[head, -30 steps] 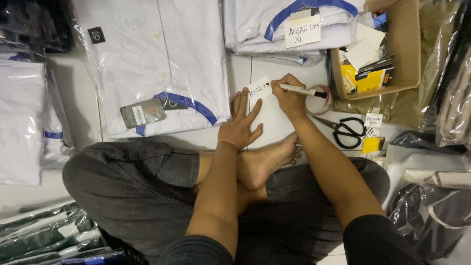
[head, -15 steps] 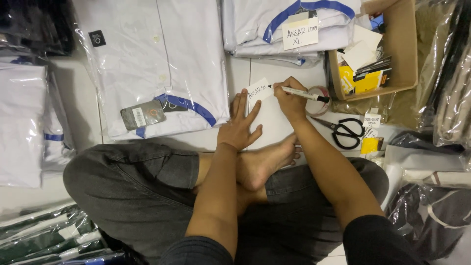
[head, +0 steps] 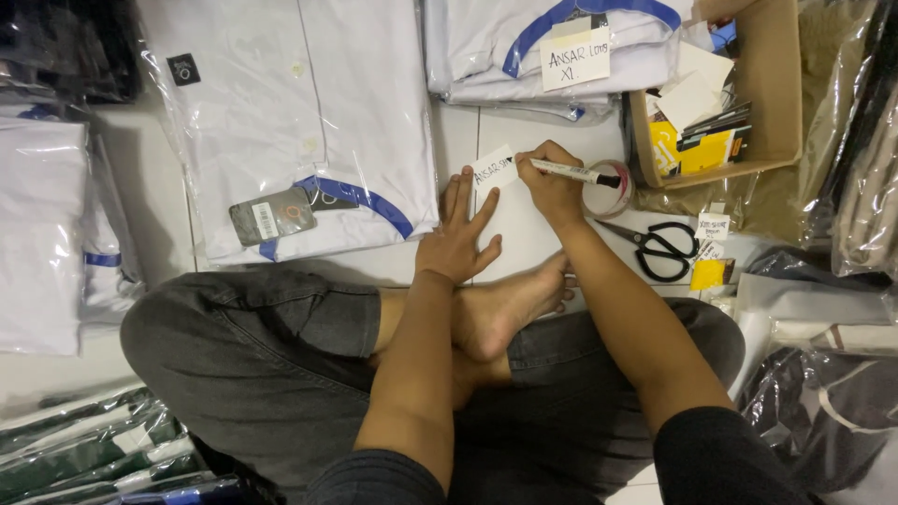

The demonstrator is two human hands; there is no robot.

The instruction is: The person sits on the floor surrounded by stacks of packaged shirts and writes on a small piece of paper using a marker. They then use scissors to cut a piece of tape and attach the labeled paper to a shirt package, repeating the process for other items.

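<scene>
I sit cross-legged on a white tiled floor. My left hand lies flat with spread fingers, pinning a small white paper slip to the floor. My right hand grips a black-and-white marker, its tip resting on the slip beside dark handwriting. A roll of clear tape lies just right of my right hand, under the marker's back end.
A white shirt with blue trim in a plastic bag lies at upper left. Another folded shirt carries a handwritten label. A cardboard box with cards and pens stands at right, black scissors below it. More bagged garments line both sides.
My right hand has moved the marker a little rightward across the slip as the writing grows. The left hand stays pressed on the slip.
</scene>
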